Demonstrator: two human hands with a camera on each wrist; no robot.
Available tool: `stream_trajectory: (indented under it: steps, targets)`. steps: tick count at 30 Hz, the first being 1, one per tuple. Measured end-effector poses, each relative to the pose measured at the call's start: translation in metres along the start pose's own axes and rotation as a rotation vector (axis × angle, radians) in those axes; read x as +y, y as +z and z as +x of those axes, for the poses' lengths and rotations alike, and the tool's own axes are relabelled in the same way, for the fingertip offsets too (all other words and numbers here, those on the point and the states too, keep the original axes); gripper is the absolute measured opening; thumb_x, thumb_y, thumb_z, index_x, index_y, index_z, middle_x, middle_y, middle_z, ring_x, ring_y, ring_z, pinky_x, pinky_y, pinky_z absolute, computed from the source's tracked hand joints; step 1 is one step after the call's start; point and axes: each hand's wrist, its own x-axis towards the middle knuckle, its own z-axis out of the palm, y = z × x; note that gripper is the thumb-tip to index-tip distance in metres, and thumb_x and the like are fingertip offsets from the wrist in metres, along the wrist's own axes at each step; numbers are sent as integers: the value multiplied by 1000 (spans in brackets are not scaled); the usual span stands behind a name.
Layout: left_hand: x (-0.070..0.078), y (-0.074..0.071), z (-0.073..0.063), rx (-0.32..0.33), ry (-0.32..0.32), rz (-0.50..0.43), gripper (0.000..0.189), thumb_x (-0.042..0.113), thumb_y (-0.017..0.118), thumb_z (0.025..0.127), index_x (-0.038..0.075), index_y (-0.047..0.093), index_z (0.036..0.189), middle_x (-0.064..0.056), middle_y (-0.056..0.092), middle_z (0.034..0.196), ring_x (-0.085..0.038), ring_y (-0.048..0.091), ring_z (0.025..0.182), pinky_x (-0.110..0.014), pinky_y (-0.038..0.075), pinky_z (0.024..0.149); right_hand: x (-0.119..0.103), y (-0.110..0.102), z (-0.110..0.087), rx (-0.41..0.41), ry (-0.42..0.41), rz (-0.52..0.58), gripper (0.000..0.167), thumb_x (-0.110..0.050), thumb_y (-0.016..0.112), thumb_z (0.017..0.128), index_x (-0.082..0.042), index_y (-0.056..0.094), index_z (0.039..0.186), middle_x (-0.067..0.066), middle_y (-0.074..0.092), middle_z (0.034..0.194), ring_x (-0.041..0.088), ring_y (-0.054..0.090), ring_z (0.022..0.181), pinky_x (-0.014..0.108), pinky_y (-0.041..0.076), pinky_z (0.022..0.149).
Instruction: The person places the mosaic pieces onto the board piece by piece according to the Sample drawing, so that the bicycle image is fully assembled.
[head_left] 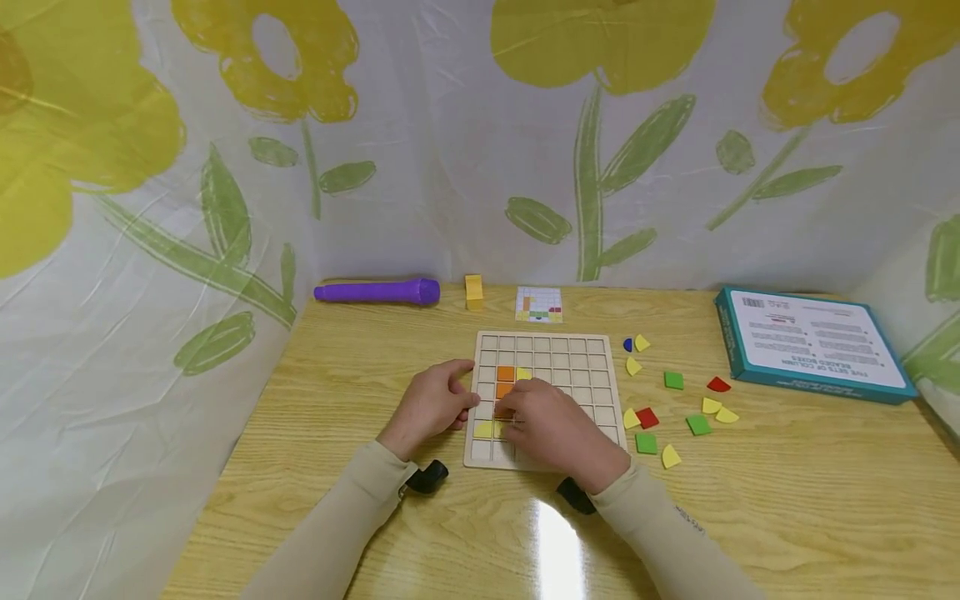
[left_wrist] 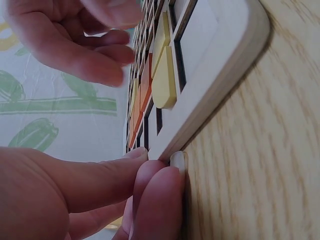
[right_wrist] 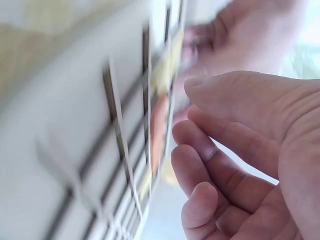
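Observation:
A wooden grid board (head_left: 577, 361) lies on the table. My left hand (head_left: 435, 404) pinches its left edge, thumb on top and fingertips at the side, as the left wrist view shows. Over the board's lower left part hovers my right hand (head_left: 551, 425); its fingers (right_wrist: 192, 167) are loosely bent with nothing visible between them. Orange square tiles (head_left: 506, 373) sit in the grid, beside a yellow tile (head_left: 523, 373). Nearer the front left is another yellow piece (head_left: 483, 428). In the left wrist view, a round-ended yellow piece (left_wrist: 164, 82) adjoins an orange tile (left_wrist: 145, 82). The right hand hides some cells.
Loose green squares (head_left: 646, 442), yellow quarter pieces (head_left: 671, 456) and red pieces (head_left: 647, 417) lie right of the board. A pattern card (head_left: 539, 305), a small orange block (head_left: 473, 292) and a purple microphone (head_left: 378, 292) stand behind. At right lies a teal box (head_left: 817, 342).

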Motion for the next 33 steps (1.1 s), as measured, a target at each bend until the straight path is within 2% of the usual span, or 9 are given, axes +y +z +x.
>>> stream_trajectory:
  steps: [4,11,14,17,25,33]
  targets:
    - [-1,0,-1,-8,-2,-26,64,6,77,99,13,54,159,-9,69,90,-20,66,64,-30,59,60,21,-16,-6,28,89,29,18,-14,82,94,-7,83,111,3,77,107,19,70,99,41,62,92]
    - [-4,-2,-1,-4,-2,-37,66,6,77,99,14,54,160,-10,69,89,-20,65,65,-31,59,61,79,-45,-25,71,283,76,26,-16,80,98,-4,80,121,11,76,113,28,69,102,48,61,89]
    - [-5,-2,-1,-7,-2,-37,66,6,78,99,14,54,160,-9,69,89,-19,65,65,-30,59,61,100,-54,-34,76,384,88,30,-18,79,99,-4,79,125,13,74,115,32,68,106,51,62,91]
    - [-4,-3,-1,-4,1,-32,65,6,78,99,14,54,159,-10,70,91,-19,66,65,-30,59,61,114,-59,-40,76,451,90,33,-20,79,99,-3,78,127,16,73,118,35,69,110,54,62,95]
    - [-3,-2,-2,2,1,-31,64,5,77,99,13,55,158,-10,70,92,-19,66,65,-29,60,60,131,-58,-43,65,496,87,37,-22,80,99,0,76,128,19,71,117,32,65,102,51,60,93]
    - [-2,1,2,3,8,-44,64,4,77,99,13,55,158,-10,70,92,-19,67,65,-29,60,60,139,-65,-51,73,541,115,39,-22,74,101,-1,74,134,25,66,137,42,63,122,62,55,107]
